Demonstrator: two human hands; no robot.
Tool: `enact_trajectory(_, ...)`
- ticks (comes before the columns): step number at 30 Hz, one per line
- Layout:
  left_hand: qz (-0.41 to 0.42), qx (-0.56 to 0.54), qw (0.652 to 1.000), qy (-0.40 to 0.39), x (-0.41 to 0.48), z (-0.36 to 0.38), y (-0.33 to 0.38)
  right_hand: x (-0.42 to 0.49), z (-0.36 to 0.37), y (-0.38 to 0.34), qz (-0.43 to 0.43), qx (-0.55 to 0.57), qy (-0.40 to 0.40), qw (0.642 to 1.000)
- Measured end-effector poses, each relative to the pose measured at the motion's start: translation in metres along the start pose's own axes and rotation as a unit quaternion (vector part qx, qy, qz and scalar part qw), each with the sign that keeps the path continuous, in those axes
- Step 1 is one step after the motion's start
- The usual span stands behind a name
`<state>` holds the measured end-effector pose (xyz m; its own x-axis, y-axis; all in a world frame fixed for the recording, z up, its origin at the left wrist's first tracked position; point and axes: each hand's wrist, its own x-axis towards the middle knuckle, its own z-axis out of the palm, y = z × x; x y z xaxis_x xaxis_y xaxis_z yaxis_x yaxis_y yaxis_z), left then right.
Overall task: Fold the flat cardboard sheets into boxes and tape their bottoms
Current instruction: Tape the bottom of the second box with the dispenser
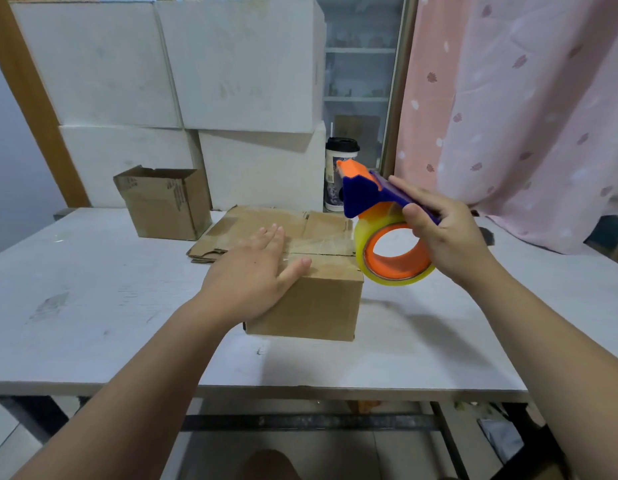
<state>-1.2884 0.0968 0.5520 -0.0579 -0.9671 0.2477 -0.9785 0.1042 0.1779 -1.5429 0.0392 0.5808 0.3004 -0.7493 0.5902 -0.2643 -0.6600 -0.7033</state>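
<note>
- No text can be read anywhere.
- Open cardboard box (pixel 165 202), centre left: dark printed marks on flap and side, too blurred to read.
- Flat cardboard sheets (pixel 259 221), centre: a small illegible print.
- Cup (pixel 332 183), centre: patterned label, no legible words.

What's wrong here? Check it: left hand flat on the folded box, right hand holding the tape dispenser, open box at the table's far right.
The side is wrong: the head view shows the open box at the table's far left. The rest holds: left hand flat on the folded box, right hand holding the tape dispenser.
</note>
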Motion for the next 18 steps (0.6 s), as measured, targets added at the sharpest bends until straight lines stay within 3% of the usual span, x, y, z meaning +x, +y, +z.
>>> enact_trajectory(18,-0.001,-0.034,0.999,-0.011,-0.001,0.0,-0.001,-0.025,0.005,0.023,0.045,0.054,0.075,0.995)
